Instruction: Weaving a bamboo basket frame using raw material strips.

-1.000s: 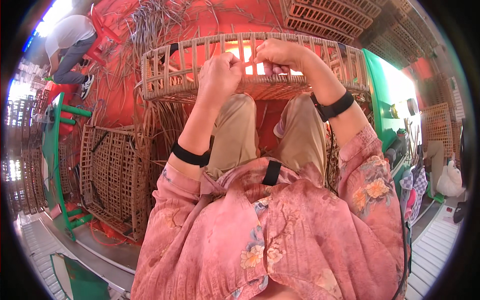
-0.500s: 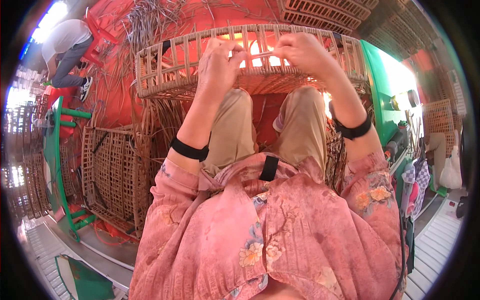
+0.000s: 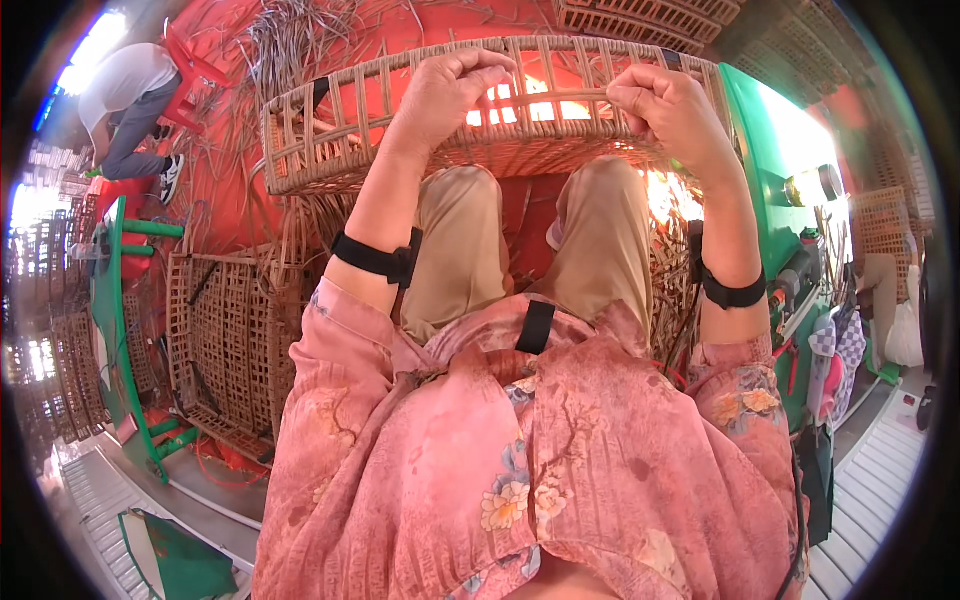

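A long, open-weave wicker basket (image 3: 300,150) lies across in front of my knees, its woven rim facing up. My left hand (image 3: 445,92) is at the upper edge of the basket, left of its middle, thumb and fingers bent together. What those fingertips pinch, if anything, is hidden. Farther right, over the same basket, my right hand (image 3: 668,108) is curled closed with the thumb against the fingers. I cannot make out a strand in it. Bright light shines through the basket's openings between the two hands.
Loose strips (image 3: 290,60) litter the red floor. Another woven basket (image 3: 225,345) stands at left beside a green-framed stool (image 3: 120,330). A green board (image 3: 760,170) is close to my right arm. Stacked baskets (image 3: 640,22) are behind. A person (image 3: 135,90) bends near a red chair (image 3: 190,75).
My hands have moved apart, the right one going right and the left slightly up. The thin strand stretched between them before is no longer visible there.
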{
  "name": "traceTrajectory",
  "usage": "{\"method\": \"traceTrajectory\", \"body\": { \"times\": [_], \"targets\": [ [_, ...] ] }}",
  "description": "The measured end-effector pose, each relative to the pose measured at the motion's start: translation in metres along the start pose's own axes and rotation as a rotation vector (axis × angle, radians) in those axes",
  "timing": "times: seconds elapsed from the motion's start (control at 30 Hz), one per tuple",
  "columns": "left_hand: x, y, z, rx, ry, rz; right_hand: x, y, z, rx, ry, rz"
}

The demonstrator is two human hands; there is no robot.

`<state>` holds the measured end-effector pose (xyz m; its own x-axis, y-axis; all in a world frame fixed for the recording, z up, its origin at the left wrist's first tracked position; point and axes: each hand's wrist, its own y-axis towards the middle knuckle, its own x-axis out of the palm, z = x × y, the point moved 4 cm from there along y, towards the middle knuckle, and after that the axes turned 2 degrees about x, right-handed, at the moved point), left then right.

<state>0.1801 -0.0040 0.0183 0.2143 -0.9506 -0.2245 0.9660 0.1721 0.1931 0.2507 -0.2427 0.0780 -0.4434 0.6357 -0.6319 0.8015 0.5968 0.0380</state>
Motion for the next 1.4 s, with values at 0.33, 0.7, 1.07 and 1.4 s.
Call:
{"method": "traceTrajectory", "body": {
  "times": [0.33,0.7,1.07,1.4],
  "targets": [
    [-0.006,-0.011,-0.007,0.239,0.017,0.312,0.045,-0.05,-0.042,-0.29,-0.02,0.128],
    [0.026,-0.015,0.016,0.051,-0.043,-0.185,0.027,-0.029,-0.02,-0.163,0.093,0.149],
    [0.02,-0.017,0.018,-0.001,-0.013,0.05,0.038,0.019,0.026,-0.013,0.285,0.137],
    [0.021,-0.026,0.03,-0.148,0.489,0.261,0.049,0.045,0.043,0.108,0.197,-0.171]
  ]
}}
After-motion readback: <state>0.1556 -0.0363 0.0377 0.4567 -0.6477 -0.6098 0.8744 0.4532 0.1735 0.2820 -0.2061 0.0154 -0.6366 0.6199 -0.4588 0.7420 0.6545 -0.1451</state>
